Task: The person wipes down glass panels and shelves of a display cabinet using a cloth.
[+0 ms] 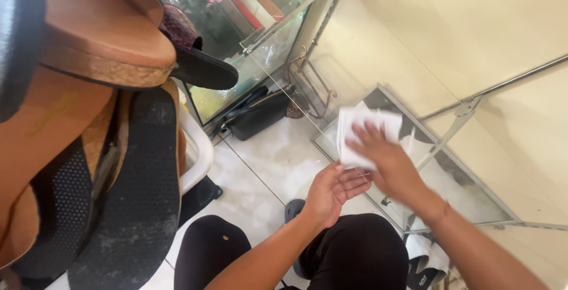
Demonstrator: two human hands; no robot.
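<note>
I am pressing my right hand (387, 163) flat on a white cloth (362, 133), fingers spread wide over it and blurred. The cloth is lying under those fingers on a glass shelf (473, 198), its folded edges sticking out past my fingertips on the far side and toward the left. My left hand (332, 189) is sitting just below the cloth's near corner, palm turned up, fingers loosely open and narrow together, their tips touching or almost touching the cloth's lower edge; I cannot tell whether they are pinching it. The two hands are lying just beside each other, the right wrist crossing above the left fingertips.

Beyond my right fingers a metal bracket (458, 118) is running up along the cream wall (426, 29). Left of my left fingers the white tiled floor (278, 160) is showing, with a black handbag (257, 115) lying on it near a glass cabinet (260, 35). Far to the left of both hands, sandals (118, 148) are filling the view, dark treaded soles and tan cork edges facing me. Below my wrists my knees in black trousers (355, 254) are showing.
</note>
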